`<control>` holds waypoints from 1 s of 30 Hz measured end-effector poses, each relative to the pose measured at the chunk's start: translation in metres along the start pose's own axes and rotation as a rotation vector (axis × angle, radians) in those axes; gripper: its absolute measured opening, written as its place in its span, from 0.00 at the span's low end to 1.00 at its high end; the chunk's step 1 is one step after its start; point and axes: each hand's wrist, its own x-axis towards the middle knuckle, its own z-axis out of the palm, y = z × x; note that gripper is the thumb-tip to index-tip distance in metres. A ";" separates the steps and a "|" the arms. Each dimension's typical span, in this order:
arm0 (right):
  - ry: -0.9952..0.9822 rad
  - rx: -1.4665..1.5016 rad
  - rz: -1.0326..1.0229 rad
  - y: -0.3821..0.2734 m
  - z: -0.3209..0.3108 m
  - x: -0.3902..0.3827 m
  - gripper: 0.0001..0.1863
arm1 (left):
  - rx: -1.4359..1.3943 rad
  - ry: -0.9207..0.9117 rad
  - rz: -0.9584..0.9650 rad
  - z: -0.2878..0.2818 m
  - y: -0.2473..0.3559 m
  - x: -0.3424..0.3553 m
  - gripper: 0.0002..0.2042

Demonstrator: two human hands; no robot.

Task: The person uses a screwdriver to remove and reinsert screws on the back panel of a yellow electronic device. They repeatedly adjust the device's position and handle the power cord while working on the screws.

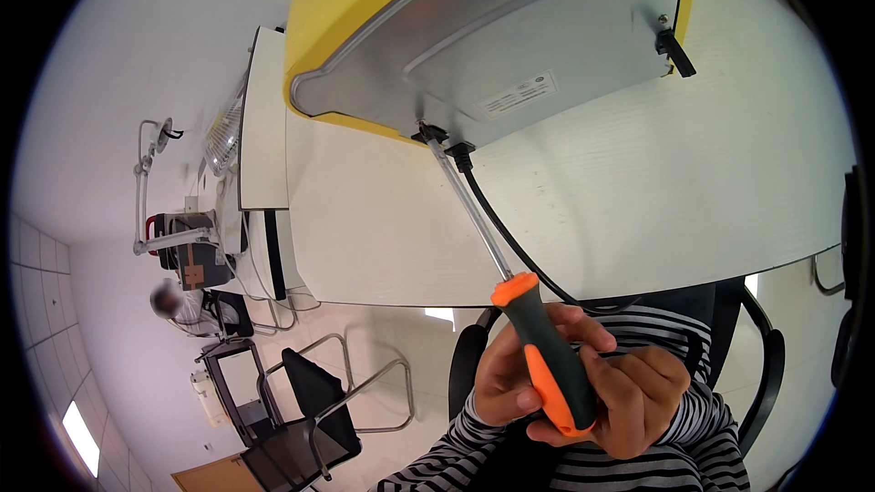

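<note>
A screwdriver (558, 366) with an orange and dark green handle slants up and to the left. Its long metal shaft reaches a small black fitting (430, 133) at the lower left corner of a grey metal panel (547, 41). The panel is set in a yellow housing (351, 14). My left hand (499, 378) is closed around the handle from the left, with part of its fingers behind it. From the right, my right hand (638, 394) closes on the lower handle with bent fingers. A black power cord (497, 219) is plugged in beside the shaft's end.
The yellow unit lies on a white table (365, 228), whose near edge curves just beyond my hands. Another black fitting (674, 50) sticks out at the panel's right. Leftward are a black chair (319, 392), a seated person (187, 310) and a jointed lamp arm (141, 191).
</note>
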 end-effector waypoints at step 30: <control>0.057 -0.036 -0.113 0.011 0.013 0.000 0.19 | 0.061 0.069 -0.082 -0.012 0.008 0.007 0.28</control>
